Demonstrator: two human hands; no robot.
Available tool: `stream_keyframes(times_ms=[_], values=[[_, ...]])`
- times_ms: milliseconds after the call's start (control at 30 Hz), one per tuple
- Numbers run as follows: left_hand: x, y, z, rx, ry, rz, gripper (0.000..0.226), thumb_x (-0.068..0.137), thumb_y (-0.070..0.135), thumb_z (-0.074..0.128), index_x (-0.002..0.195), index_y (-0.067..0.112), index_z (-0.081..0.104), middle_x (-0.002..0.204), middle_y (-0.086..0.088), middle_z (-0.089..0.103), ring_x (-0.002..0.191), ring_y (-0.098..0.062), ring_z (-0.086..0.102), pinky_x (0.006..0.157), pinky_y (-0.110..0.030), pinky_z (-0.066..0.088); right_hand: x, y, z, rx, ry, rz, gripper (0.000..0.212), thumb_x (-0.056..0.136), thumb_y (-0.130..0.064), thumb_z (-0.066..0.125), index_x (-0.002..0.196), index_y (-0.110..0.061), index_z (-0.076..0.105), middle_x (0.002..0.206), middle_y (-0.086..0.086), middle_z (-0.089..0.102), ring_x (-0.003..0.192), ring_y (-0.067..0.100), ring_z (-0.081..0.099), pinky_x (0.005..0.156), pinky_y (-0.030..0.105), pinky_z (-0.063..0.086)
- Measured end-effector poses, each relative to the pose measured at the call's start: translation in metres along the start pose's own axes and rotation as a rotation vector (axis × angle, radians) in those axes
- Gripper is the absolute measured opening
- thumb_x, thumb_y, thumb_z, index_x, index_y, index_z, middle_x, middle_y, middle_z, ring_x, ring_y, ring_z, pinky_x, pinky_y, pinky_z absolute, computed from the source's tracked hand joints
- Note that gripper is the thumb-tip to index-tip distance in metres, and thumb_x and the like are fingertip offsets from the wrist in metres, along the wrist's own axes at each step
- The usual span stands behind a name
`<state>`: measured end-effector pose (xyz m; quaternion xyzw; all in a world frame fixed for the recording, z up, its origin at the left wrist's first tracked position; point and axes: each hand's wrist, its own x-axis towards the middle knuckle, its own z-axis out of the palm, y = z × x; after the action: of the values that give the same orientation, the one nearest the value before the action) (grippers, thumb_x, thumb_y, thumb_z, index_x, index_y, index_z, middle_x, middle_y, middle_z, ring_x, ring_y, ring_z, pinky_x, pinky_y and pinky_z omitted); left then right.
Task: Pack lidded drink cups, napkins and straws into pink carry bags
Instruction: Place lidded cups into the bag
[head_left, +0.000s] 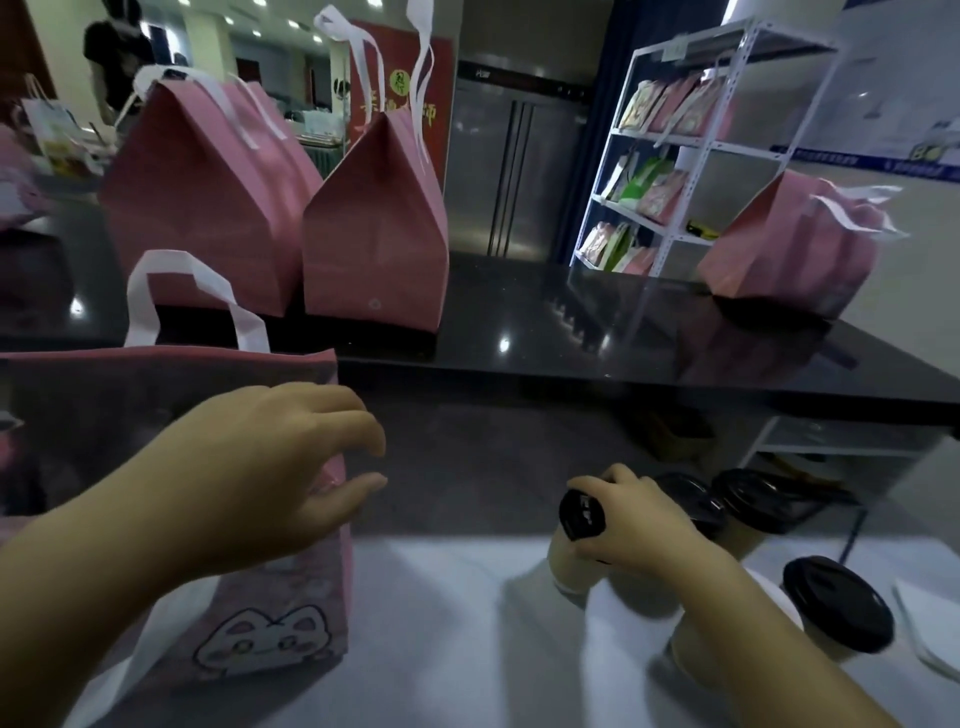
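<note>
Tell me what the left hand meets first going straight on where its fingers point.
Likely the lidded cup held by the right hand, rightward and a little lower; the gap between looks free, though depth is unclear.

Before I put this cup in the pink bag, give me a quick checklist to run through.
1. Right hand grips the cup: ok, the fingers curl round it just under the lid.
2. Lid on the cup: ok, the black lid sits on top.
3. Cup upright: not ok, it tilts toward the bag.
4. Left hand steadies the cat-print bag: not ok, the fingers are relaxed at its right edge and no grip shows.
5. Bag mouth open: cannot tell, the opening is not visible from this view.
6. Path from cup to bag: ok, only bare white table lies between them.
</note>
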<state>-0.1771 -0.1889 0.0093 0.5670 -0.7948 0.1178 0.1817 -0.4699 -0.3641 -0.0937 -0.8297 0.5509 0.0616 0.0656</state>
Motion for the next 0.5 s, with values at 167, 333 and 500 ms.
stream_keyframes(times_ms=[167,333,500], values=[[-0.009,-0.011,-0.005,0.006,0.000,-0.059,0.035,0.080,0.056,0.043,0.091,0.033,0.065,0.088,0.020,0.061,0.069,-0.001,0.058,0.056,-0.025,0.054,-0.013,-0.027,-0.031,0.065,0.285,-0.160,0.074,0.072,-0.070,0.052,0.139,-0.049,0.029,0.118,-0.010,0.035,0.105,0.015,0.033,0.086,0.030,0.044],[-0.031,-0.036,-0.020,-0.003,0.050,-0.151,0.027,0.079,0.058,0.045,0.090,0.038,0.060,0.087,0.023,0.058,0.075,-0.002,0.059,0.057,-0.032,0.053,-0.029,-0.078,-0.090,0.332,0.617,-0.370,0.072,0.072,-0.075,0.047,0.137,-0.048,0.036,0.108,-0.008,0.039,0.100,0.013,0.034,0.084,0.027,0.035],[-0.064,-0.078,-0.033,0.011,0.053,-0.252,0.028,0.076,0.061,0.048,0.098,0.045,0.054,0.095,0.029,0.054,0.079,0.001,0.058,0.063,-0.030,0.054,-0.034,-0.136,-0.138,0.624,0.689,-0.540,0.066,0.072,-0.071,0.046,0.134,-0.051,0.039,0.101,-0.017,0.041,0.105,0.012,0.041,0.088,0.026,0.037]])
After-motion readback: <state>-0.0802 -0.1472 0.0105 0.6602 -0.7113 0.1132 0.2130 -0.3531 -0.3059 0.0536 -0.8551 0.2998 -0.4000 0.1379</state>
